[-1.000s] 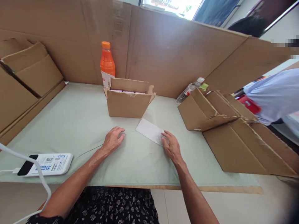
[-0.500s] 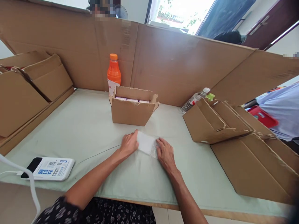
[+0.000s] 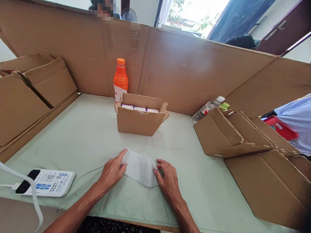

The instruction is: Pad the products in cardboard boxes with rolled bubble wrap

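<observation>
A piece of clear bubble wrap (image 3: pixel 139 166) lies on the cloth-covered table in front of me, stretched between both hands. My left hand (image 3: pixel 113 170) has its left end between thumb and fingers. The thumb and curled fingers of my right hand (image 3: pixel 168 176) grip the right end. Whether anything lies inside or under the wrap I cannot tell. Just beyond it stands an open cardboard box (image 3: pixel 136 121) with several white-and-purple packs (image 3: pixel 140 108) inside.
An orange bottle (image 3: pixel 120 79) stands behind the box. On the left are a phone-like device (image 3: pixel 50 183) with a white cable (image 3: pixel 34 194) and large cartons (image 3: pixel 21 106). To the right are more cartons (image 3: pixel 262 181) and a clear bottle (image 3: pixel 206 108). A cardboard wall (image 3: pixel 184 68) closes the back.
A flat white sheet with bubble wrap at its right end showed between my hands; now bubble wrap spans the whole gap. Both hands are nearer to me, and the left has moved left.
</observation>
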`<act>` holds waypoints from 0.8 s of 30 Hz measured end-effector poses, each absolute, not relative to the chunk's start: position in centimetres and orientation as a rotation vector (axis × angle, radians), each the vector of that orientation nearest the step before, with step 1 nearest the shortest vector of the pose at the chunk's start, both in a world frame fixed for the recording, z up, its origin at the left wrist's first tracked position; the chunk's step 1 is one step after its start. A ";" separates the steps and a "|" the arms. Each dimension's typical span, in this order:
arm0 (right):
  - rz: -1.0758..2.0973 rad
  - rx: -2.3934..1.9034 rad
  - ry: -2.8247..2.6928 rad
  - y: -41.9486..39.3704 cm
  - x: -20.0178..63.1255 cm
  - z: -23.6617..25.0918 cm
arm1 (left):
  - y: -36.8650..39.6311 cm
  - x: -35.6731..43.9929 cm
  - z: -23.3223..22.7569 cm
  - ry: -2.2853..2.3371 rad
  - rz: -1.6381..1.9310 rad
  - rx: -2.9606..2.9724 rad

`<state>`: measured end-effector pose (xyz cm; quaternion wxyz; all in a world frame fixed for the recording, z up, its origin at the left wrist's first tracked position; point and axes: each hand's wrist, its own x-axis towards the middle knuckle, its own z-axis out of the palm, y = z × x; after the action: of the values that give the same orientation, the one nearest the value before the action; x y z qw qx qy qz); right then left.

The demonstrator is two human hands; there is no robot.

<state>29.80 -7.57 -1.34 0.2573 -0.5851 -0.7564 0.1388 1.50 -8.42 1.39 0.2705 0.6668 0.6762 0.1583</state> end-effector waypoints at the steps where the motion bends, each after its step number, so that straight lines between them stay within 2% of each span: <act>1: 0.444 -1.578 -1.994 -7.7 29.5 -0.9 | -8.4 1.6 1.7 1.750 0.503 1.778; 6: 0.660 -1.486 -1.634 -4.9 29.4 5.8 | -6.6 0.4 6.6 1.475 1.083 1.881; 12: 0.303 -1.170 -1.557 5.9 27.7 17.8 | 3.6 -0.4 16.0 1.557 1.676 2.126; 14: 0.274 -1.184 -1.655 10.0 26.7 19.9 | 7.4 -0.9 17.6 1.674 1.609 2.135; 18: 0.213 -1.499 -2.096 15.7 25.1 20.8 | 12.3 -2.6 18.5 1.879 0.945 2.171; 21: 0.045 -1.703 -2.499 17.1 24.0 20.4 | 13.2 -3.4 18.3 1.812 0.595 2.233; 24: -0.096 -1.717 -2.786 17.5 23.1 19.9 | 13.3 -3.4 18.0 1.712 0.380 2.287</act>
<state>23.07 17.46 19.87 -0.0663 -0.5232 -0.8491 -0.0292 -3.43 13.30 18.03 0.1295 0.7868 0.5891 0.1309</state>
